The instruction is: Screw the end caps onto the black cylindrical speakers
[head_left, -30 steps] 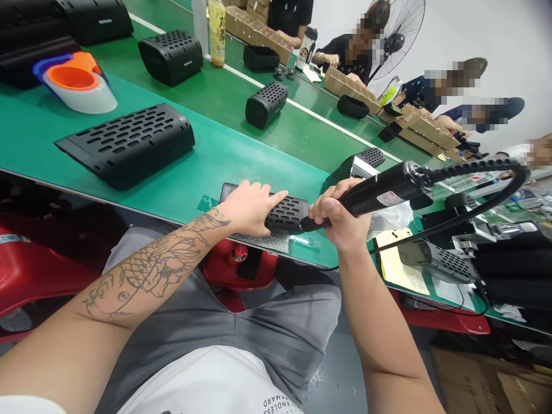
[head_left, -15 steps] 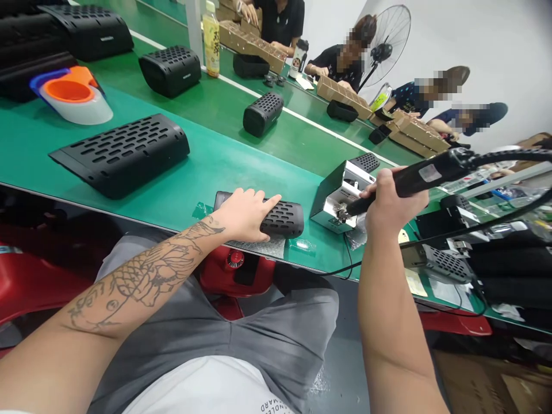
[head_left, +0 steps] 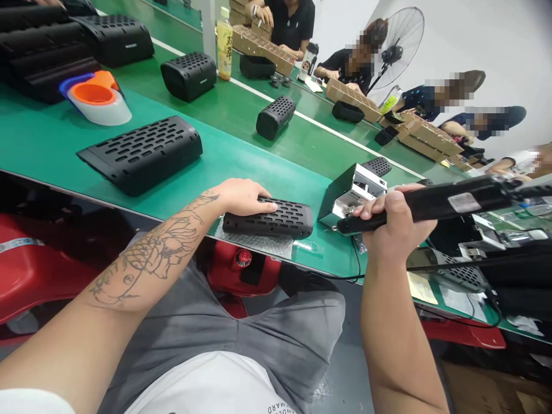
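My left hand (head_left: 239, 197) lies on the left end of a small black perforated speaker shell (head_left: 276, 219), fingers curled over its top, at the near edge of the green bench (head_left: 224, 161). The shell rests on a strip of bubble wrap (head_left: 259, 244). My right hand (head_left: 394, 221) is wrapped round a black electric screwdriver (head_left: 435, 204) held nearly level, its tip pointing left beside a small metal screw feeder box (head_left: 351, 192). The tip is clear of the shell.
A large black perforated cover (head_left: 144, 152) lies to the left, with an orange and white tape dispenser (head_left: 97, 99) behind it. More black speaker shells (head_left: 276, 115) sit on the conveyor. Several people work at cardboard boxes (head_left: 349, 96) on the far side. A standing fan (head_left: 399, 46) is behind them.
My right hand pulled the screwdriver away from the shell's right end to the feeder box, then levelled it there. My left hand slid toward the shell's left end, staying on it.
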A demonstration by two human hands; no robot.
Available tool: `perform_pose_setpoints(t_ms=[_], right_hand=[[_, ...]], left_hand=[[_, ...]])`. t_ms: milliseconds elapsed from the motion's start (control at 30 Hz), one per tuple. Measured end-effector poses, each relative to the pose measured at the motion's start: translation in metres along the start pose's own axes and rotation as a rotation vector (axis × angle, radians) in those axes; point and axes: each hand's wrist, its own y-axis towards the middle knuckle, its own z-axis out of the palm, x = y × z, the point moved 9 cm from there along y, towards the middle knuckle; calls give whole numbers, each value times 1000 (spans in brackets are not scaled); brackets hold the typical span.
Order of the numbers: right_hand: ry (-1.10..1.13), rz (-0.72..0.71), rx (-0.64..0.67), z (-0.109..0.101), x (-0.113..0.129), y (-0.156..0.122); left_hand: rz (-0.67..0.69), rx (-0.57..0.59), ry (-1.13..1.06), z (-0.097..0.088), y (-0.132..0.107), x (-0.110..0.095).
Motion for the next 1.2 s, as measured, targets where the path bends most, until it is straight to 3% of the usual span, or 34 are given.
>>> perform_pose_setpoints(t_ms=[167, 233, 333, 467, 800, 1200], right_hand=[[228, 19, 252, 94, 20, -40], [235, 38, 308, 119, 14, -48], [213, 79, 349, 138, -2, -53], [198, 126, 354, 146, -15, -57], [131, 182, 469, 151, -17, -66], [200, 197, 482, 156, -24, -70]], left_hand=[[0, -23, -1, 0, 0, -2], [3, -30, 5, -1, -3, -5], [10, -39, 7, -3, -7, -10], [28, -40, -5, -4, -8, -12], [54, -26, -53, -2, -3, -9], [63, -25, -15, -4, -4, -11]])
